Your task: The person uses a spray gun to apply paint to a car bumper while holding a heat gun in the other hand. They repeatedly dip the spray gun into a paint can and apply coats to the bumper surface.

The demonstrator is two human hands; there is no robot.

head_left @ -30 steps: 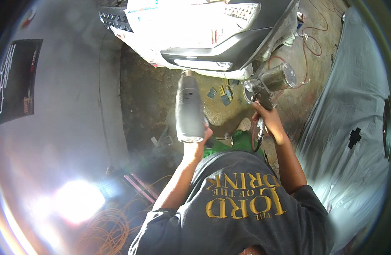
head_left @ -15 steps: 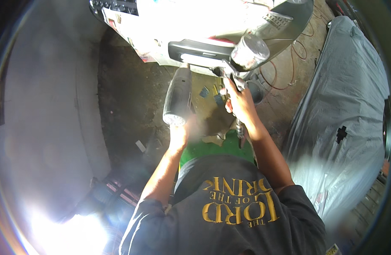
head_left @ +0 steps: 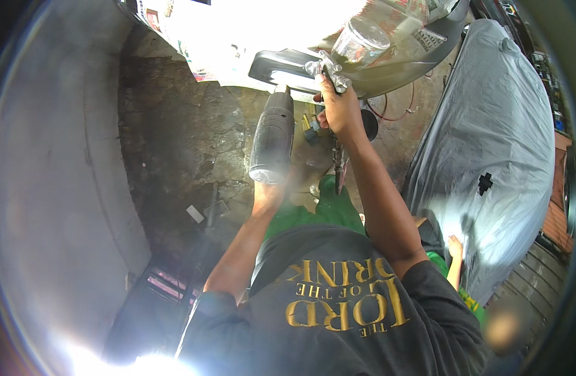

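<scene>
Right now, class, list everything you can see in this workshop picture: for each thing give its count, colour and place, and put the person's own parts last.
Grey cylindrical heat-gun-like tool: one, dark grey, left of centre, held upright.
Metal spray gun with clear cup: one, silver, top centre, raised at the car.
White car body part-masked with paper: one, white, along the top.
Grey fabric car cover: one, silvery grey, right side.
Rough concrete floor: one, brown-grey, centre left.
Red cable: one, red, on the floor below the car.
Dark T-shirt: one, charcoal, bottom centre.
Green trousers: one, green, centre.
Left hand: one, under the grey tool.
Right hand: one, gripping the spray gun.
</scene>
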